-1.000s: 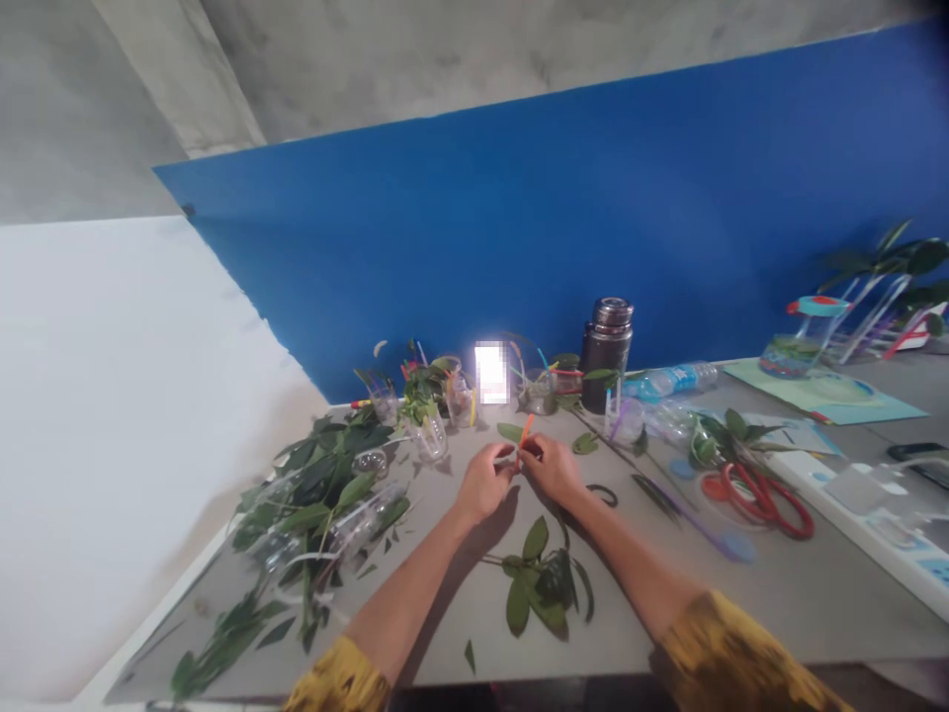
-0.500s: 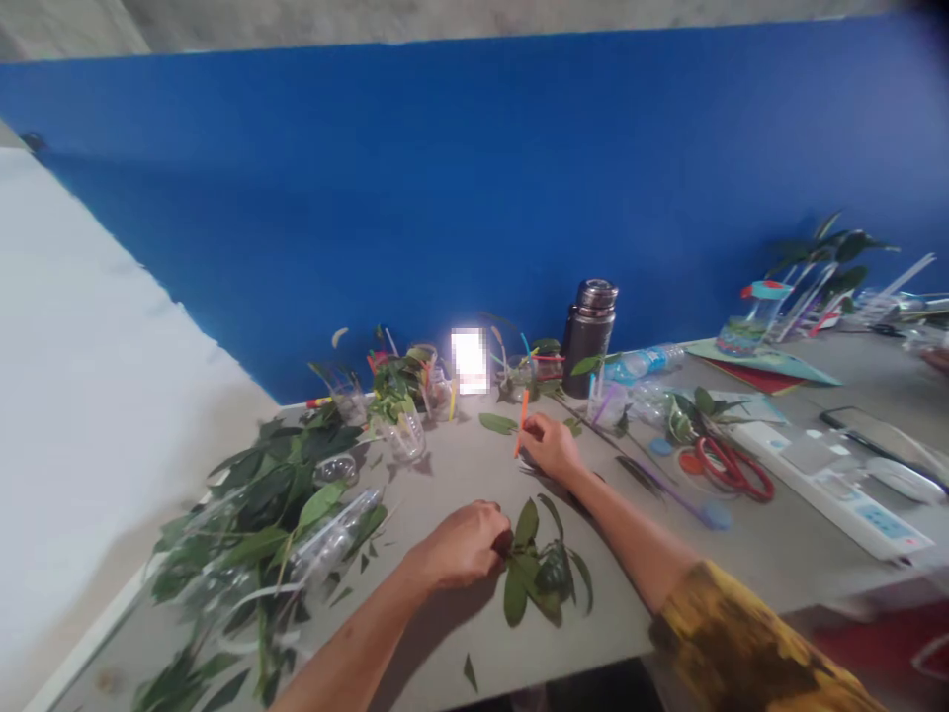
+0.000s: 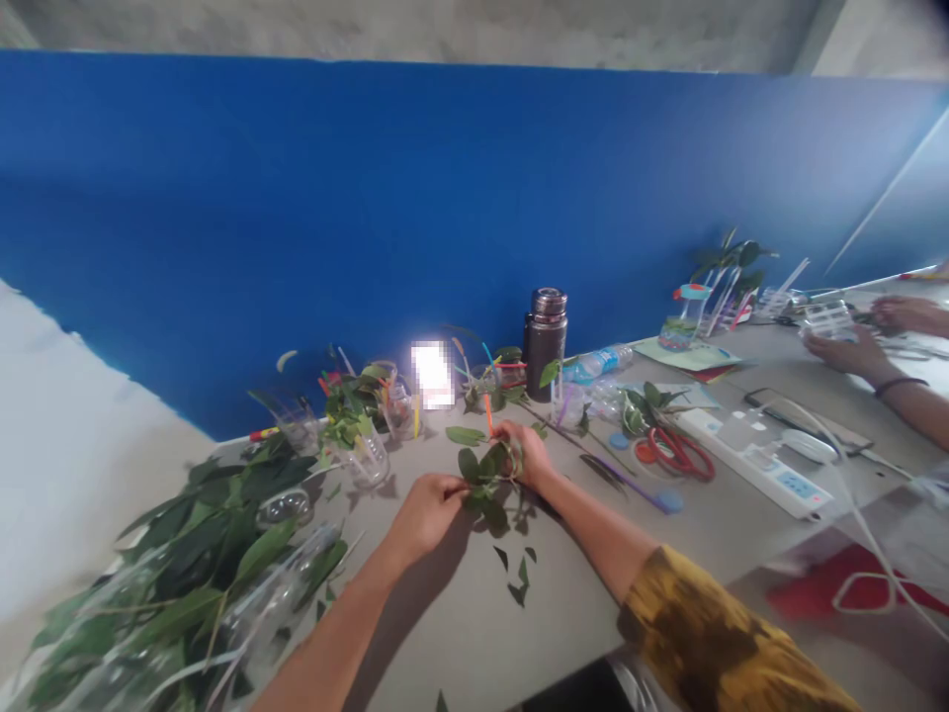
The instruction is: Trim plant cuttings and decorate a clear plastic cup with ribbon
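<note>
My left hand [image 3: 430, 514] pinches the stem end of a leafy sprig [image 3: 485, 485], held up over the grey tabletop. Just beyond it is my right hand [image 3: 525, 453], its fingers closed on an orange straw [image 3: 488, 413] that sticks up past the fingertips. The sprig's leaves partly cover the right fingers and the straw's lower end. A single green leaf [image 3: 466, 435] lies left of the straw. Dark cut leaf pieces [image 3: 522, 581] are scattered below the sprig.
Leafy branches and clear plastic bottles [image 3: 286, 506] crowd the left. Behind stand clear cups with leaves [image 3: 367, 457] and a dark thermos [image 3: 546, 346]. Red-handled scissors [image 3: 680, 455] and a white power strip [image 3: 756, 465] lie right. Another person's hands [image 3: 852, 351] hold something clear far right.
My left hand has lifted the sprig off the table and brought it up to my right hand, uncovering leaf pieces. The view has swung right, showing another person's hands.
</note>
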`<state>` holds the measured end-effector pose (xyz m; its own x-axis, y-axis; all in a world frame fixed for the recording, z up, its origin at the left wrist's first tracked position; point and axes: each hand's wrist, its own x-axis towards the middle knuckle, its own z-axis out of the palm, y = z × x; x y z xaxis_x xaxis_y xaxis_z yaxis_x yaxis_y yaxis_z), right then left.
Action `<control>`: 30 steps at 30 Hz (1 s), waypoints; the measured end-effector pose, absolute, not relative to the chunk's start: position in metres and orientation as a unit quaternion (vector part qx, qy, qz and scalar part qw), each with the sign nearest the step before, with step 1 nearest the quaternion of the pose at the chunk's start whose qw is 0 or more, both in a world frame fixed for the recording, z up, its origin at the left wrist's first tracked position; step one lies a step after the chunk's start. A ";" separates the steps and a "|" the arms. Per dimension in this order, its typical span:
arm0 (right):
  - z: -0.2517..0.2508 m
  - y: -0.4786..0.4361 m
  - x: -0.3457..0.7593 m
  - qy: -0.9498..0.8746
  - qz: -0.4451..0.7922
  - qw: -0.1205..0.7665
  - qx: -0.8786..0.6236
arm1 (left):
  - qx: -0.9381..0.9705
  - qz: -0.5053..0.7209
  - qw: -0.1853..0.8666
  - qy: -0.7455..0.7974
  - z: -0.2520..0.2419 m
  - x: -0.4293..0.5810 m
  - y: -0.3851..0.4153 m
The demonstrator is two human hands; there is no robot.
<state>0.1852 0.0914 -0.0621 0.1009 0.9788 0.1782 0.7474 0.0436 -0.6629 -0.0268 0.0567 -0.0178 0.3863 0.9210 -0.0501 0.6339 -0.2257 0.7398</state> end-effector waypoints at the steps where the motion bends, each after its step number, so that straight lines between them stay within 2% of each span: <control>1: -0.060 0.091 0.187 -0.642 0.171 0.316 -0.678 | 0.761 0.212 0.345 0.506 -0.016 -0.023 0.059; 5: -0.052 0.092 0.194 -0.624 0.153 0.267 -0.718 | 0.768 0.253 0.308 0.501 -0.017 -0.013 0.064; 11: -0.044 0.092 0.192 -0.615 0.124 0.219 -0.747 | 0.718 0.347 0.269 0.540 -0.056 -0.019 0.071; 16: -0.007 0.074 0.232 -0.604 0.057 0.185 -0.773 | 0.664 0.428 0.227 0.569 -0.075 -0.029 0.082; 20: 0.013 0.064 0.283 -0.507 0.013 0.208 -0.837 | 0.656 0.492 0.112 0.562 -0.069 -0.030 0.080; 23: 0.007 0.069 0.301 -0.561 0.049 0.213 -0.799 | 0.703 0.514 0.042 0.490 -0.061 -0.027 0.071; 27: 0.001 0.074 0.322 -0.566 0.060 0.219 -0.792 | 0.735 0.511 0.048 0.442 -0.057 -0.020 0.062; 30: 0.004 0.066 0.351 -0.542 0.049 0.271 -0.794 | 0.728 0.513 0.069 0.449 -0.056 -0.016 0.058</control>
